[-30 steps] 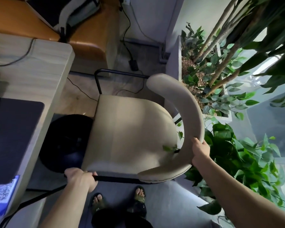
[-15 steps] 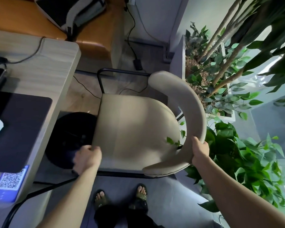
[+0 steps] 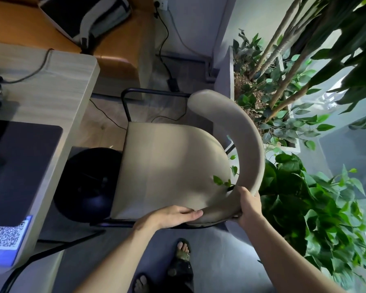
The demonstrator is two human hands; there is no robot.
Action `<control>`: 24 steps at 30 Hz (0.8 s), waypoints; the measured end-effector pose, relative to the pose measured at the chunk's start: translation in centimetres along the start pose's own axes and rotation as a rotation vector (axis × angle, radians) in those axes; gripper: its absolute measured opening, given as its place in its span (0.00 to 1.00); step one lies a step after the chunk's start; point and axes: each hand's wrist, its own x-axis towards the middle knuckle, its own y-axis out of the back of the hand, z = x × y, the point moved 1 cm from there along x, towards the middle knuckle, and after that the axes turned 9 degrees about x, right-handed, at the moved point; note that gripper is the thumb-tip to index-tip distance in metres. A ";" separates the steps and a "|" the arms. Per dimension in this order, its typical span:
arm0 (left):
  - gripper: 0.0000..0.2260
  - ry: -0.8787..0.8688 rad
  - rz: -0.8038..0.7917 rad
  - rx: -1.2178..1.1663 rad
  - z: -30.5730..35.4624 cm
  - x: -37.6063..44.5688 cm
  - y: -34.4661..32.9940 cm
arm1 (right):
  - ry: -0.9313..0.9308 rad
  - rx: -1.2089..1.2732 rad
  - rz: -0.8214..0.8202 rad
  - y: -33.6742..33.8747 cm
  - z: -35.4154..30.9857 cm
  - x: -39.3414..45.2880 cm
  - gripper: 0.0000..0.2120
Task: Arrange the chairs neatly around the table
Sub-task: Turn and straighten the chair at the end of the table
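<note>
A beige padded chair [image 3: 167, 166] with a curved backrest [image 3: 247, 140] and a thin black metal frame stands beside the light wooden table [image 3: 51, 102], its seat front facing the table edge. My right hand [image 3: 248, 205] grips the near end of the curved backrest from the outside. My left hand [image 3: 175, 214] lies flat on the seat's near edge, fingertips touching the backrest's end. My sandalled feet show below the chair.
A round black table base [image 3: 87, 182] sits on the floor under the table's edge. Leafy plants in a planter [image 3: 304, 187] crowd the chair's right side. An orange bench [image 3: 114, 51] with a bag stands at the back. Cables run across the floor.
My left hand has left the black frame at the seat's near-left corner and moved right onto the seat edge by the backrest. The right hand has slid down toward the backrest's near end.
</note>
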 end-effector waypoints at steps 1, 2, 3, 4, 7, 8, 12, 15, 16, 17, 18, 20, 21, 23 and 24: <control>0.36 -0.019 -0.015 0.009 0.2 -0.2 0.0 | 0.010 -0.021 0.000 0.1 0.0 0.1 0.21; 0.33 -0.024 -0.029 0.011 0.2 -0.4 -0.1 | 0.016 -0.039 -0.001 0.1 0.0 0.0 0.21; 0.31 -0.022 -0.039 0.011 0.3 -0.7 -0.2 | 0.017 -0.049 0.000 0.1 0.0 -0.1 0.21; 0.29 -0.017 -0.040 0.016 0.3 -1.1 -0.2 | 0.015 -0.053 0.004 0.3 0.2 -0.3 0.21; 0.29 -0.021 -0.051 0.041 0.0 -1.9 -0.3 | 0.008 -0.053 0.005 0.6 0.8 -1.0 0.23; 0.29 -0.021 -0.051 0.045 -0.2 -2.1 -0.3 | 0.003 -0.046 0.001 0.6 1.0 -1.3 0.22; 0.29 -0.017 -0.020 0.054 -1.4 -2.9 -0.3 | 0.001 -0.005 -0.012 0.5 2.2 -1.9 0.22; 0.30 -0.008 -0.007 0.066 -2.3 -3.4 -0.2 | 0.024 -0.002 -0.024 0.1 3.4 -2.0 0.23; 0.30 -0.002 -0.009 0.068 -2.6 -3.5 -0.1 | 0.023 0.007 -0.026 -0.1 3.7 -2.0 0.23; 0.30 0.001 -0.007 0.068 -3.0 -3.6 0.0 | 0.025 0.013 -0.030 -0.3 4.1 -2.0 0.25; 0.31 0.003 -0.002 0.061 -3.3 -3.7 0.1 | 0.029 0.011 -0.034 -0.5 4.5 -1.7 0.26; 0.31 0.002 0.009 0.051 -4.0 -4.0 0.4 | 0.049 0.002 -0.053 -1.0 5.1 -1.7 0.28; 0.31 0.002 0.013 0.047 -4.3 -4.2 0.5 | 0.054 -0.019 -0.066 -1.4 5.2 -2.2 0.27; 0.31 0.006 0.007 0.034 -5.1 -4.5 0.9 | 0.068 -0.050 -0.076 -2.1 5.4 -3.4 0.24; 0.31 0.008 0.002 0.031 -5.5 -4.7 1.1 | 0.074 -0.053 -0.078 -2.5 5.5 -3.8 0.23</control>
